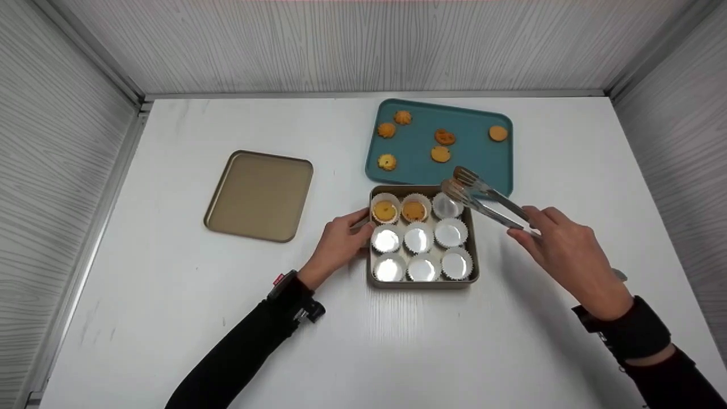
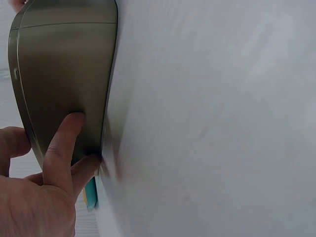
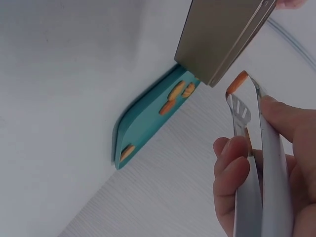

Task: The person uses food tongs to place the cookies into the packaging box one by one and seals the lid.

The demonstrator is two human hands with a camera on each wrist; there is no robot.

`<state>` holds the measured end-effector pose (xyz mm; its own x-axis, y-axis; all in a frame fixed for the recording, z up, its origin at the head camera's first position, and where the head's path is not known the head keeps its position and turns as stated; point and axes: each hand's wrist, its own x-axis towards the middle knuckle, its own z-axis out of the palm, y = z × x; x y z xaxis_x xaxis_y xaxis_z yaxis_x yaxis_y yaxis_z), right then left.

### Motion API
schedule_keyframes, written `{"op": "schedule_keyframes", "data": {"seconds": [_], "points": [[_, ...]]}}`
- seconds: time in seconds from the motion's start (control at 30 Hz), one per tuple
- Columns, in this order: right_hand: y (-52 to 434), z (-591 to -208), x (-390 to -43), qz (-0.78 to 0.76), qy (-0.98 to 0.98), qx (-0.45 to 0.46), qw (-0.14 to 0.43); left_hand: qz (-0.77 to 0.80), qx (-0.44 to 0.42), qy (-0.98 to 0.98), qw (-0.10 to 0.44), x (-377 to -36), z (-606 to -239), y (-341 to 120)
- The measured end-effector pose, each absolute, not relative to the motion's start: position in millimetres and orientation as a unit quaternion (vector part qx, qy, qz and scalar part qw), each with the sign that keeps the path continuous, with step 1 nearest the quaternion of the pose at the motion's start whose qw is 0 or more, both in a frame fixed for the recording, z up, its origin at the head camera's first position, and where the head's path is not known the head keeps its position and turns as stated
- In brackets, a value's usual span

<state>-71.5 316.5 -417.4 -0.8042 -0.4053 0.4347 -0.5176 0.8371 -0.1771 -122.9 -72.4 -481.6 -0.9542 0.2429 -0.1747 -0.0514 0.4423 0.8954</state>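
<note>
My right hand [image 1: 573,255] grips metal tongs [image 1: 497,205], whose slotted tips hold a thin brown cookie [image 3: 238,83] on edge. The tips hover above the far right corner of a square tin [image 1: 420,285]. Inside the tin sit rows of silvery paper baking cups [image 1: 419,237]. A yellow cookie [image 1: 385,211] and an orange-brown cookie [image 1: 414,211] lie in two far-row cups. My left hand [image 1: 339,243] touches the tin's left side; in the left wrist view its fingers [image 2: 64,143] press the outer wall, with the thumb at the rim.
Behind the tin, a teal tray [image 1: 471,165] carries several cookies, among them a pretzel-shaped one [image 1: 444,137]. To the left lies a flat bronze-coloured lid or tray [image 1: 258,196]. Grey wood-grain panels [image 1: 363,45] enclose the white table [image 1: 341,352] at the back and sides.
</note>
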Motion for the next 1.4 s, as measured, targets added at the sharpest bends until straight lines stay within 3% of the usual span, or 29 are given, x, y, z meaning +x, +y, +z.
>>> {"op": "schedule_keyframes", "data": {"seconds": [0.37, 0.93, 1.4], "points": [[312.0, -409.8, -69.1, 0.104, -0.945, 0.257, 0.173, 0.52, 0.056, 0.841, 0.138, -123.6, -481.3, -71.8], [299.3, -403.4, -64.2, -0.008, -0.93, 0.288, 0.227, 0.519, 0.059, 0.841, 0.139, -123.1, -481.8, -72.0], [290.2, -405.0, -67.0, -0.027, -0.936, 0.278, 0.216, 0.522, 0.059, 0.839, 0.14, -123.6, -482.9, -71.9]]}}
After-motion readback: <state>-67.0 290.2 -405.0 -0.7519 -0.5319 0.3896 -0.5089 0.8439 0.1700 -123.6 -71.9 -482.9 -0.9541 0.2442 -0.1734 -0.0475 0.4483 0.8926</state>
